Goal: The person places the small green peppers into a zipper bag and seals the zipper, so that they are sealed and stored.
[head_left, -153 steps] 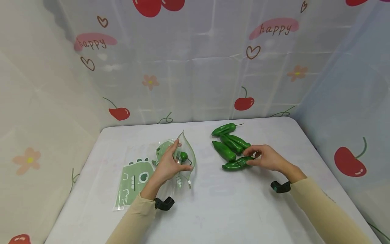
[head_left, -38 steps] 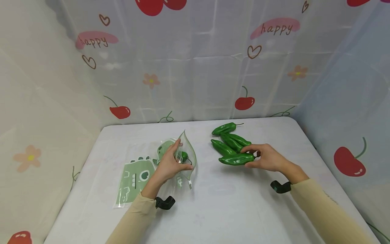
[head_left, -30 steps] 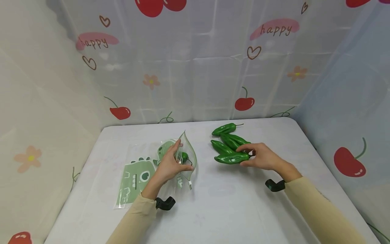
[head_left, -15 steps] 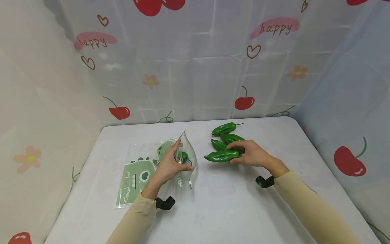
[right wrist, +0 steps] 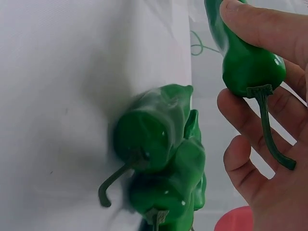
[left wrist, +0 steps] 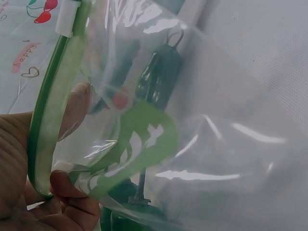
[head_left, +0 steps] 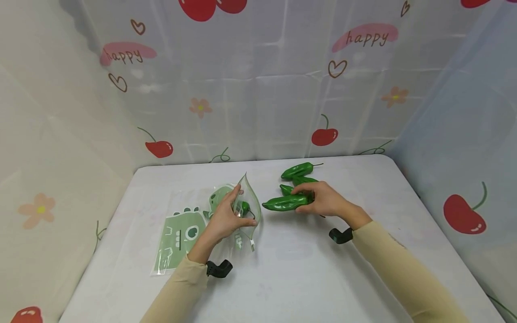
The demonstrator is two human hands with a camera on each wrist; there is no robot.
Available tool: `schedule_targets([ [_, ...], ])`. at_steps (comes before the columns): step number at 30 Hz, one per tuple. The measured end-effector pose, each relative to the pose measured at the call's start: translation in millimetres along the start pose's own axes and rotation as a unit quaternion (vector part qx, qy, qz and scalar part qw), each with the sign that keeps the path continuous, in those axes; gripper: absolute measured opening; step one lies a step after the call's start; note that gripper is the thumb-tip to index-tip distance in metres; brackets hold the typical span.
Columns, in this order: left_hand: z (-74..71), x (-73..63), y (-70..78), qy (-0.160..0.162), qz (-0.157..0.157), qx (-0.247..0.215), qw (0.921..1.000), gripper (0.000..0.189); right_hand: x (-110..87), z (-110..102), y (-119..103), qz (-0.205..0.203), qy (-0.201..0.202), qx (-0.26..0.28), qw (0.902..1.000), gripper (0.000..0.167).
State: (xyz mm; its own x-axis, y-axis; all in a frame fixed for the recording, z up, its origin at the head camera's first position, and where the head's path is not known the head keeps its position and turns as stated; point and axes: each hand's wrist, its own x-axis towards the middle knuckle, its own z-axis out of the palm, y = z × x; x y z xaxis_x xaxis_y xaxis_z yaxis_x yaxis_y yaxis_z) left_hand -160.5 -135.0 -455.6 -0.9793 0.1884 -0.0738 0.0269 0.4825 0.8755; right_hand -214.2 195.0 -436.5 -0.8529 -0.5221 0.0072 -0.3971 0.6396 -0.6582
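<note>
My left hand [head_left: 222, 220] holds the mouth of a clear slider zip bag [left wrist: 231, 130] apart, its fingers at the green zip edge [left wrist: 45, 106]. A green pepper [head_left: 244, 207] shows through the plastic, stem towards the opening. To the right, my right hand [head_left: 325, 200] pinches another green pepper [head_left: 281, 203] near its stem end, thumb on one side and fingers on the other. Its tip points at the bag's mouth, a short way off. In the right wrist view the held pepper [right wrist: 252, 67] hangs stem down, apart from several peppers [right wrist: 144, 137] on the table.
Beyond my right hand lie the loose peppers [head_left: 296, 171], partly hidden by it. A flat clear bag with a green monster print [head_left: 183, 242] lies left of my left hand. The white table [head_left: 282, 282] meets a cherry-patterned curtain [head_left: 254, 112] at the back.
My right hand took hold of the nearest pepper, lifted it from the pile and has carried it left towards the bag's mouth. The left hand and bag have stayed put.
</note>
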Motion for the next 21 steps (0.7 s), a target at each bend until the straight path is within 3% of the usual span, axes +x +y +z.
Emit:
schedule_targets([
  [21, -0.2, -0.2, 1.7, -0.001, 0.004, 0.011, 0.9999, 0.127, 24.8, 11.9, -18.8, -0.056, -0.006, -0.041, 0.9976, 0.044],
])
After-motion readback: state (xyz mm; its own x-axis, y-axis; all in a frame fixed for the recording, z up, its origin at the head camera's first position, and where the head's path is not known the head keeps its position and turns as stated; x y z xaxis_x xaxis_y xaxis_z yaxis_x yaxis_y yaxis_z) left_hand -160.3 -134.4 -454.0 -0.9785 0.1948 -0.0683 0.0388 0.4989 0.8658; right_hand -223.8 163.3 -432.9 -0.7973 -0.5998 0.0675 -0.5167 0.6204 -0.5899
